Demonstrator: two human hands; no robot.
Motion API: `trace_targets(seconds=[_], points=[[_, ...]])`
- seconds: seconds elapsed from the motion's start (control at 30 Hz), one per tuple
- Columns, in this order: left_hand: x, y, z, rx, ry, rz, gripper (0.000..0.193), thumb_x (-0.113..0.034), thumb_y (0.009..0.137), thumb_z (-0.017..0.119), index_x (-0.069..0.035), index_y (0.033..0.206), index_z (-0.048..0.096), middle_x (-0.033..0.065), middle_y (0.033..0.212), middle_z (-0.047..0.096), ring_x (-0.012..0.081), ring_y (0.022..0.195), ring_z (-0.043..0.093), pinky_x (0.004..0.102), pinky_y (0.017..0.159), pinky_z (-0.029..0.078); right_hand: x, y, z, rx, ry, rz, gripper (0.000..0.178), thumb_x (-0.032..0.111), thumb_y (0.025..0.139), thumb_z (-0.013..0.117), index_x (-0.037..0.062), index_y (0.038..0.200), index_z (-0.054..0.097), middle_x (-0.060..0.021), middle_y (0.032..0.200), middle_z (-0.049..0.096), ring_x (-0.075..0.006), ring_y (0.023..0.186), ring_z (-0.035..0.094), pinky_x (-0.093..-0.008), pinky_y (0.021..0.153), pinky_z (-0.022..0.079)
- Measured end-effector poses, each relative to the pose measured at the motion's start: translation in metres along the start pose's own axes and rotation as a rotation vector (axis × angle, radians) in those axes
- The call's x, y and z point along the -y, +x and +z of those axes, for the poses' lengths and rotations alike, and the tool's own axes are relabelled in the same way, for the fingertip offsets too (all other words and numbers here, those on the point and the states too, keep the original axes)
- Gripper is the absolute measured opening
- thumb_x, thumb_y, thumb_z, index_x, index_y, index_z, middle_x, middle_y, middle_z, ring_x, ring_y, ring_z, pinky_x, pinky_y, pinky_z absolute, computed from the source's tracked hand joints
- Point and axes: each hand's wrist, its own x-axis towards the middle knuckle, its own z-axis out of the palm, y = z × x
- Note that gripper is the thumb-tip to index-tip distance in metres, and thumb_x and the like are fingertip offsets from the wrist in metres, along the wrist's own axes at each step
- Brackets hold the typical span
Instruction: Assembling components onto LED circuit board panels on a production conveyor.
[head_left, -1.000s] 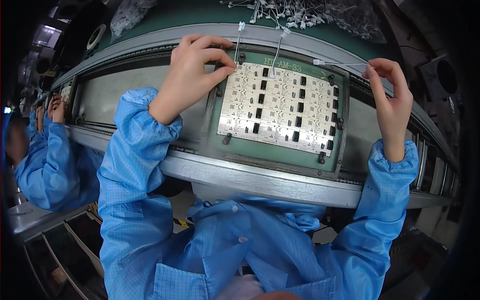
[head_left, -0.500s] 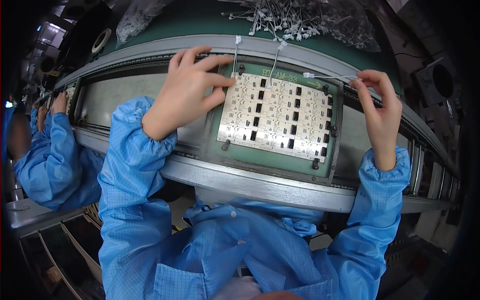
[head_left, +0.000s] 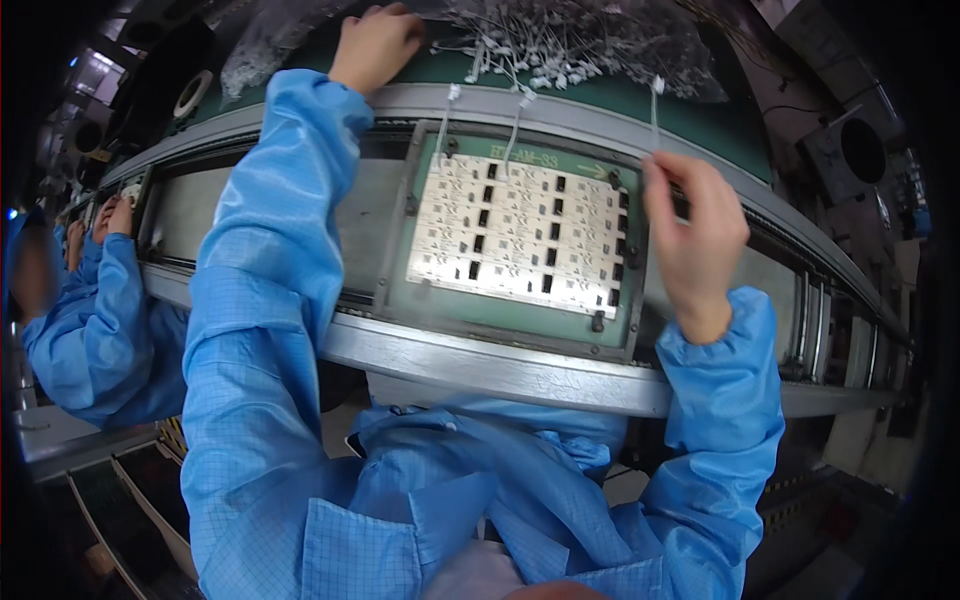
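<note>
My right hand (head_left: 698,235) pinches a thin white connector cable (head_left: 655,118) between thumb and forefinger, just right of the circuit board panel. The cable stands upward from the fingertips, its white plug at the far end. My left hand (head_left: 378,48) has its fingers curled at the left edge of a heap of similar cables (head_left: 560,45); what they hold, if anything, is hidden. The pale circuit board panel (head_left: 520,235), with rows of black components, sits in a green carrier (head_left: 470,305). Two white cables (head_left: 448,120) (head_left: 517,125) lie across its far edge.
Metal conveyor rails (head_left: 490,365) run along both sides of the carrier. Clear plastic bags (head_left: 270,50) lie on the green surface (head_left: 440,68) behind. At left, a co-worker in a blue sleeve (head_left: 100,330) has hands at the same line.
My left hand has moved from the panel's upper left corner up to the cable heap. My right hand has shifted left, and its cable has swung from sideways to upright.
</note>
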Motion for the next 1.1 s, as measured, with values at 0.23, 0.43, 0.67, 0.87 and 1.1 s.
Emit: trace_targets(seconds=[0.23,0.43,0.67,0.87,1.1], points=[[0.004,0.003,0.005,-0.213,-1.033,-0.178,0.013,-0.012,0.098,0.063,0.001,0.097,0.065,0.0116,0.093,0.073,0.0218,0.082,0.07,0.0343,0.076,0.055,0.003,-0.008,0.038,0.271,0.092,-0.025,0.008,0.01,0.086,0.075,0.0053,0.093,0.072,-0.0066,0.084,0.068,-0.0252,0.081,0.063,-0.0366,0.075,0.047],[0.005,-0.039,-0.003,-0.272,-0.952,-0.119,0.02,-0.017,0.099,0.067,-0.001,0.111,0.068,0.007,0.104,0.074,0.0169,0.095,0.07,0.0317,0.084,0.054,0.002,-0.017,0.038,0.377,0.104,0.046,0.007,0.011,0.087,0.075,0.0057,0.091,0.075,-0.0049,0.084,0.067,-0.0231,0.081,0.06,-0.0356,0.074,0.045],[-0.063,-0.067,-0.048,-0.212,-1.3,-0.34,0.016,-0.014,0.099,0.066,0.001,0.106,0.068,0.0079,0.094,0.073,0.0134,0.087,0.067,0.0265,0.083,0.052,-0.004,-0.014,0.033,0.435,0.16,0.168,0.009,0.011,0.086,0.075,0.0083,0.094,0.078,-0.0023,0.083,0.064,-0.0187,0.082,0.057,-0.0349,0.08,0.04],[-0.062,-0.083,-0.022,-0.053,-1.162,-0.103,0.026,-0.018,0.101,0.068,0.003,0.116,0.068,0.0073,0.103,0.075,0.0129,0.098,0.07,0.0269,0.084,0.054,0.002,-0.013,0.03,0.471,0.067,0.108,0.007,0.012,0.087,0.074,0.0108,0.093,0.078,0.0012,0.083,0.061,-0.0164,0.085,0.056,-0.0343,0.087,0.033],[-0.085,-0.11,-0.063,-0.258,-0.48,0.069,0.013,-0.004,0.093,0.07,0.0,0.105,0.071,0.0081,0.095,0.075,0.0176,0.09,0.071,0.0276,0.081,0.053,0.007,-0.014,0.011,0.549,0.04,-0.073,0.016,0.006,0.09,0.065,0.0078,0.101,0.075,-0.0033,0.089,0.06,-0.0231,0.092,0.057,-0.0372,0.089,0.034]])
